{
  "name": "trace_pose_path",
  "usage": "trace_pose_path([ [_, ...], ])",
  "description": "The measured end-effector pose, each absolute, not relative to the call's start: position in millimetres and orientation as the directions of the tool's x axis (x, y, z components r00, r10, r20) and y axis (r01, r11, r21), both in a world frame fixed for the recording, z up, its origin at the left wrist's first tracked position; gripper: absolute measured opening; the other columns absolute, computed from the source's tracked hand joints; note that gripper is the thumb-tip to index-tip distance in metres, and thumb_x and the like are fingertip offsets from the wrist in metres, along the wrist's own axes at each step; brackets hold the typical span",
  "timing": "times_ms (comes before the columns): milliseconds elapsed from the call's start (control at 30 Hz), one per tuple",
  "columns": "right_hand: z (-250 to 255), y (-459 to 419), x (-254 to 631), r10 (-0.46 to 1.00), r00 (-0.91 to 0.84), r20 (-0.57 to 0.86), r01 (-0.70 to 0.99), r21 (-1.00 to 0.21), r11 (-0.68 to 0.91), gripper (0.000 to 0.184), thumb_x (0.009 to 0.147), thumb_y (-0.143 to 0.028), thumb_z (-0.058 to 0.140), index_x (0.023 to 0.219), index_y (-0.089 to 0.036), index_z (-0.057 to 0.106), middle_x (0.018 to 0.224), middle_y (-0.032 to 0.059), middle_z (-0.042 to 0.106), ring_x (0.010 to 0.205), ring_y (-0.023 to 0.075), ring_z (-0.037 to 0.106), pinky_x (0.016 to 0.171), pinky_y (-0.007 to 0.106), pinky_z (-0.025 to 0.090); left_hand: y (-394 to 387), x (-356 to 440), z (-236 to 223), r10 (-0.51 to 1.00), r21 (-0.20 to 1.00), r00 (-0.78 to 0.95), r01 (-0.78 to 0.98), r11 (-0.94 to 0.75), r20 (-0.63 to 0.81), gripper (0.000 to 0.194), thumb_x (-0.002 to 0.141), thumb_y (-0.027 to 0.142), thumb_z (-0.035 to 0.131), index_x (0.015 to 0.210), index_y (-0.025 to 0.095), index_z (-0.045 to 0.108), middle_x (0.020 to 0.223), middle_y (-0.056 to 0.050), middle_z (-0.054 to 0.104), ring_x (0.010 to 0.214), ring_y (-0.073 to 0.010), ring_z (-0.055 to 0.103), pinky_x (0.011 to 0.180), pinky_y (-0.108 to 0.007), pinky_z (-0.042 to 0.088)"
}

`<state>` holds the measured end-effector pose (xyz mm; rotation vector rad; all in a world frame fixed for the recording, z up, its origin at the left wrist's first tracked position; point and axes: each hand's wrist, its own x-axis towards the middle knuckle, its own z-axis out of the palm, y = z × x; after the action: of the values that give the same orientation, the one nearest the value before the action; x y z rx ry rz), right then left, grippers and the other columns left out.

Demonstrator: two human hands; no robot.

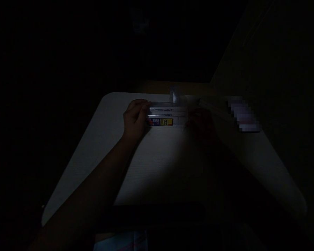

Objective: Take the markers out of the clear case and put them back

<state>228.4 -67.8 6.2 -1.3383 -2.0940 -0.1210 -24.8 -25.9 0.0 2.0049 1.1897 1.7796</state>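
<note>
At the left end of a clear plastic package (pixel 167 111), your left hand (pixel 134 118) has its grip clamped on the plastic, with the fingers (pixel 140 104) curled over the package's far edge. Your right hand (pixel 201 125) sits in deep shadow by the package's right end; it is too dark to tell whether that grip is apart or together, or whether it touches the plastic. The package lies crosswise near the far edge of the white table (pixel 157 167), with a yellow, blue and red printed label (pixel 159 122) along its near side. A clear plastic piece (pixel 174 96) sticks up just behind it. Farther right, a blurred pale patch (pixel 244 115) lies too unclear to name. Your left forearm (pixel 94 170) crosses the table from the near left, and striped cloth (pixel 120 242) shows below the near edge.
</note>
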Motion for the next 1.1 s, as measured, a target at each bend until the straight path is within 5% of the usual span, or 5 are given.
trace_pose_path([
  [833,17.3,-68.8,247.2,0.848,-0.262,0.460,0.900,-0.200,0.387,0.036,0.092,-0.031,0.038,0.103,-0.021,0.070,0.104,0.0074,0.072,0.097,0.0229,0.064,0.089,0.039,0.045,-25.5,-25.6,-0.7,0.673,0.630,-0.050,0.410,-0.660,0.738,0.027,0.090,0.042,0.049,0.094,0.027,0.071,0.099,-0.002,0.064,0.098,-0.0158,0.060,0.089,-0.033,0.049],
  [1100,19.2,-69.5,237.8,0.810,-0.386,0.442,0.859,-0.147,0.490,0.034,0.092,-0.029,0.042,0.112,-0.018,0.067,0.113,0.0103,0.069,0.103,0.0248,0.063,0.094,0.042,0.042,-25.1,-25.6,-1.3,0.672,0.631,-0.045,0.397,-0.666,0.739,0.025,0.091,0.039,0.050,0.093,0.025,0.071,0.098,-0.002,0.064,0.097,-0.0153,0.060,0.089,-0.032,0.049],
])
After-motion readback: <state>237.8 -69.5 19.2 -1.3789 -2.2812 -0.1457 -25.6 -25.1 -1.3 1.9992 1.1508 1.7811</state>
